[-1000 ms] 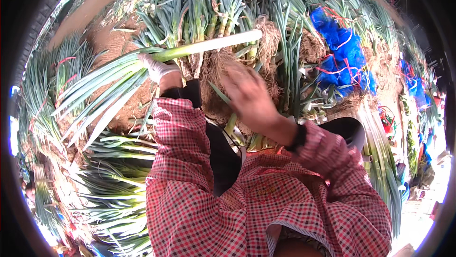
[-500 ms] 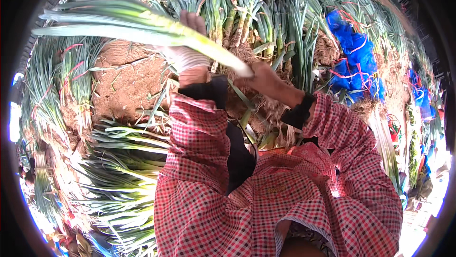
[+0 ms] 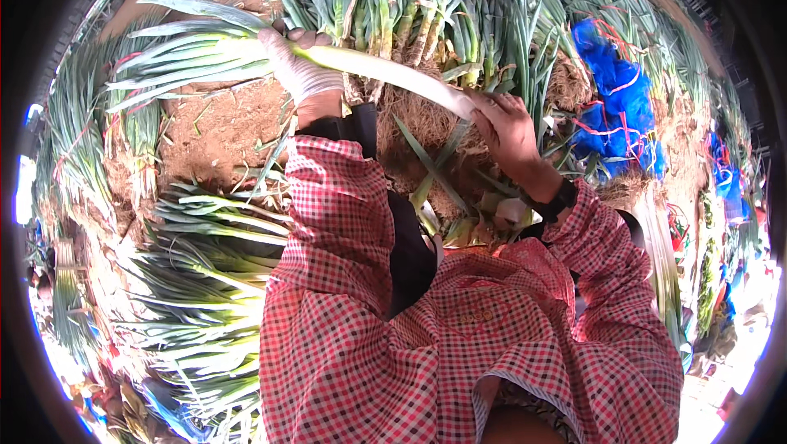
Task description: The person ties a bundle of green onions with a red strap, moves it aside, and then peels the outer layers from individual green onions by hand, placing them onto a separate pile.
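Note:
One large green onion [image 3: 385, 72] lies across in front of me, its leaves fanned to the far left and its pale stalk running right and slightly down. My left hand [image 3: 303, 71], in a whitish glove, is closed around it where the leaves meet the stalk. At the white root end, the fingers of my bare right hand [image 3: 510, 136] are pressed onto the stalk. Loose leaves and peeled scraps [image 3: 443, 169] lie below it, close to my lap. To the left of my lap, a pile of cleaned green onions [image 3: 205, 305] is laid out with the leaves pointing left.
Uncleaned green onions [image 3: 381, 9] with soil-brown roots [image 3: 418, 120] are heaped along the far side. Bundles tied with pink string [image 3: 131, 128] lie at the left beside bare soil [image 3: 213, 132]. Blue netting [image 3: 613, 91] with pink string is at the right.
The onion has swung to a flatter angle and its root end has moved right. My left hand has gone from lying open behind it to gripping it; my right hand moved right.

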